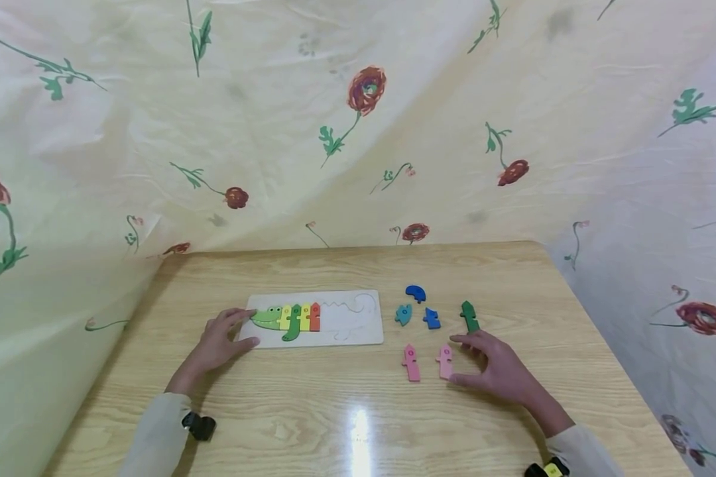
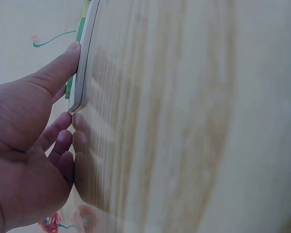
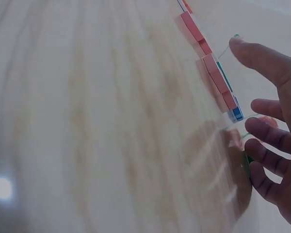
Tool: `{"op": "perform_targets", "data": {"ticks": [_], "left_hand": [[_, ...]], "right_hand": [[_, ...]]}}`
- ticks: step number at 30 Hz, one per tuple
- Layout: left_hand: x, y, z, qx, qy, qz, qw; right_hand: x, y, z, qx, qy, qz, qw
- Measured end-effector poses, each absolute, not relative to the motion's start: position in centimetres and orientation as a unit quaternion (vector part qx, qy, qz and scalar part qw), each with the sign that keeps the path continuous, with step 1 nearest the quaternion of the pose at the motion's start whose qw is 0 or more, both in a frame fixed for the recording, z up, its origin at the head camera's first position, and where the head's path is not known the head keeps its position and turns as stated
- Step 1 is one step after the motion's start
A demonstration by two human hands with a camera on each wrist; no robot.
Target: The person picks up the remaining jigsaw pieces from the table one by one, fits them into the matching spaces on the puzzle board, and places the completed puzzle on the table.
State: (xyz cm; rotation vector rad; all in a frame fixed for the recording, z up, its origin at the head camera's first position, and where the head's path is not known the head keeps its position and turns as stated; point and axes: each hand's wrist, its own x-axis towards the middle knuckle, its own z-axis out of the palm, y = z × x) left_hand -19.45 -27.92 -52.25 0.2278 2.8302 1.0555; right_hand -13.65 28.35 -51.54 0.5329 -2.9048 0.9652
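Observation:
A flat white puzzle board (image 1: 352,324) lies on the table, showing a crocodile's green head (image 1: 266,319) and yellow, green and red body pieces at its left. My left hand (image 1: 217,341) is at the board's left end, thumb straight along the front corner and index fingertip by the head. In the left wrist view the thumb (image 2: 63,65) touches the board's edge. My right hand (image 1: 504,371) spreads thumb and fingers around a light pink puzzle piece (image 1: 445,363), with a gap between thumb and piece in the right wrist view. A darker pink piece (image 1: 411,364) lies left of it.
Behind the pink pieces lie a dark blue curved piece (image 1: 416,293), a teal piece (image 1: 403,315) and a blue piece (image 1: 432,318). A dark green piece (image 1: 469,315) sits just beyond my right fingers. Floral cloth (image 1: 298,132) hangs behind the wooden table (image 1: 274,411).

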Motion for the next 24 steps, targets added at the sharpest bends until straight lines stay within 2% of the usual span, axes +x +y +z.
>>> {"op": "perform_targets", "data": {"ticks": [19,24], "left_hand": [[-19.5,-28.06,-52.13,0.065,0.935,0.343,0.066],[-19.46,-27.99,-52.11,0.064,0.935,0.343,0.067]], "right_hand": [[-14.06,27.87,-51.77,0.153,-0.945,0.289,-0.031],[-14.07,27.74,-51.88,0.155,-0.948,0.276,-0.025]]}}
